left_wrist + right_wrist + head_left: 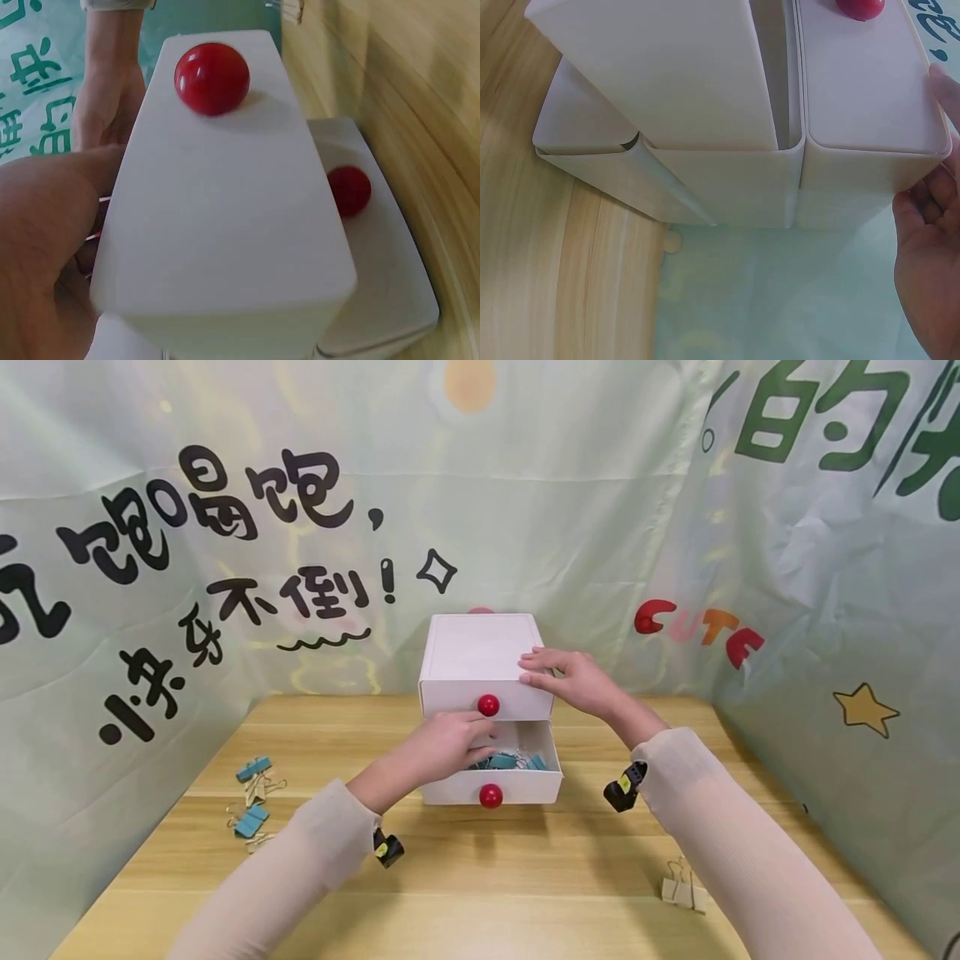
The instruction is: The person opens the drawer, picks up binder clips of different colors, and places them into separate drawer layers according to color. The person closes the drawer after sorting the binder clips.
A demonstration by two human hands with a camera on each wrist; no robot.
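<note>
I'm standing my work around the white drawer unit, and I'm judging the step in hand to be the handling of clips at its open drawer, the middle of 3. My left hand is hovering at the drawer unit's front, its thumb and fingers dipping into that open drawer beside the blue clips lying there; a small gap is showing between thumb and fingers, but I cannot tell whether they are holding a clip. My right hand is resting its fingers, extended and holding nothing, on the drawer unit's top front edge at the right, probably steadying it. On the desk, at least 4 loose clips, blue and cream, are lying left of the drawer unit, and 1 pale clip is sitting to its right and nearer me. As I'm seeing it, the next move is calling for parted left fingers rising clear of the drawer wall, with my right hand bracing the drawer unit lightly.
</note>
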